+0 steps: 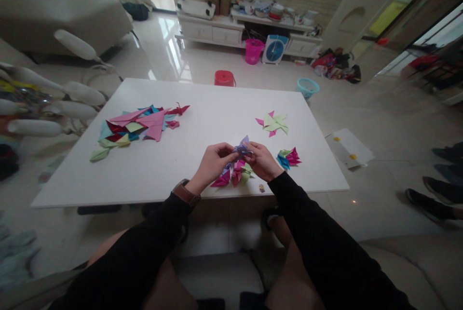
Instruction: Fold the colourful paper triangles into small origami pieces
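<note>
Between my two hands is a small purple folded paper piece, held above the front part of the white table. My left hand pinches its left side with thumb and fingertips. On the other side my right hand grips it the same way. Just beneath lie magenta, red and green folded papers, partly hidden by my hands. To the right sits a small cluster of pink, green and blue folded paper. Farther back is a green and pink star-shaped paper piece.
A heap of colourful folded papers covers the table's left side, with a red paper crane at its edge. A red stool and a blue basket stand beyond the table. A white board lies right of it.
</note>
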A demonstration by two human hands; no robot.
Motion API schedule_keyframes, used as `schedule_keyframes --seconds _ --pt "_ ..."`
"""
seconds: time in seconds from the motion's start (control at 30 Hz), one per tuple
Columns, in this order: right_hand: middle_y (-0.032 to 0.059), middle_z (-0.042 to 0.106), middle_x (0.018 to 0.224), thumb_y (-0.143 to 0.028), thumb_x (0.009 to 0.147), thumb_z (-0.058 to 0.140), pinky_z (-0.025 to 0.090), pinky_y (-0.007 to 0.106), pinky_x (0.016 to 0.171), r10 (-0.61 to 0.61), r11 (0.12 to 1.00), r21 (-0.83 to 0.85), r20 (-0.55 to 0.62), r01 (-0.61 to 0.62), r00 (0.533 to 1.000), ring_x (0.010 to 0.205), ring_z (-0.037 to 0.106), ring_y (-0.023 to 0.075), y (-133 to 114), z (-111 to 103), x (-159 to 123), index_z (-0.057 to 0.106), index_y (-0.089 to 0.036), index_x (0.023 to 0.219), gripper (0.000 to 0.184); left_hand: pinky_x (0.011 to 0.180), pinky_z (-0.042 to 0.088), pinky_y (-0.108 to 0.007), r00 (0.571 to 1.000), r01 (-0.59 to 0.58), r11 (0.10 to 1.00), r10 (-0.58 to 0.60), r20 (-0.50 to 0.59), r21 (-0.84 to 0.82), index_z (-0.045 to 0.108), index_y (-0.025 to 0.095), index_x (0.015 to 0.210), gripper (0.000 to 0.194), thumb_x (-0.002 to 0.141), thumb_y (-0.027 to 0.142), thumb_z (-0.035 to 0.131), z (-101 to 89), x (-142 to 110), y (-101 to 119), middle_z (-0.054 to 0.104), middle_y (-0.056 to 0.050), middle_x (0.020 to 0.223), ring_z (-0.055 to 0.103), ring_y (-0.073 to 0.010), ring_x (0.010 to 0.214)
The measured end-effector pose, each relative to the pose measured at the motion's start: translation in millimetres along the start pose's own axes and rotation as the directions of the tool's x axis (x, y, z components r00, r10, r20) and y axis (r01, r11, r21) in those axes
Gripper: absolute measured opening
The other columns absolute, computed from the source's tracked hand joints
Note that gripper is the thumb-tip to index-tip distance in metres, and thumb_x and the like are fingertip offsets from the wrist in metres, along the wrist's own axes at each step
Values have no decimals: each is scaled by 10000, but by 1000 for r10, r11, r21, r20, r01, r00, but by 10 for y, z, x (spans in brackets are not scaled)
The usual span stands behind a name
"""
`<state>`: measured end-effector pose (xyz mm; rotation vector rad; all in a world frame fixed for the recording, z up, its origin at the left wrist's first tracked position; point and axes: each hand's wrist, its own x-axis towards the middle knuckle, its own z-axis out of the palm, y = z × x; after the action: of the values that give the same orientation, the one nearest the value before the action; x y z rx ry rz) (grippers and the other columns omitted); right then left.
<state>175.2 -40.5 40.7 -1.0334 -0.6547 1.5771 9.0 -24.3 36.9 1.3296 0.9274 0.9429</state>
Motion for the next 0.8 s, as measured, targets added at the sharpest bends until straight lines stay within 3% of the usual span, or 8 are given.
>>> schedule_keyframes --seconds 0.4,0.57,0.8 --pt "17 714 742 -468 580 932 479 231 644 -16 999 -39 -40 14 999 730 618 126 25 11 -3 713 -186 708 380 649 497 -271 998 8 1000 -10 -62 -24 691 144 755 297 689 385 851 -7 4 -42 703 -37 726 638 -152 679" --pt "11 724 792 -436 566 946 491 224 653 -44 999 -12 -54 44 998 757 623 124 3 41 -13 737 -196 742 363 711 512 -290 998 30 997 -34 -50 -74 737 139 818 326 741 443 824 -12 17 -57 726 -55 778 651 -162 725" --pt "8 721 797 -428 584 945 493 239 645 -6 1000 14 21 6 1000 724 624 122 20 37 -14 729 -201 761 360 728 535 -316 998 51 990 -55 -22 -135 730 145 814 403 681 505 854 -4 34 -52 720 -53 764 650 -172 720"
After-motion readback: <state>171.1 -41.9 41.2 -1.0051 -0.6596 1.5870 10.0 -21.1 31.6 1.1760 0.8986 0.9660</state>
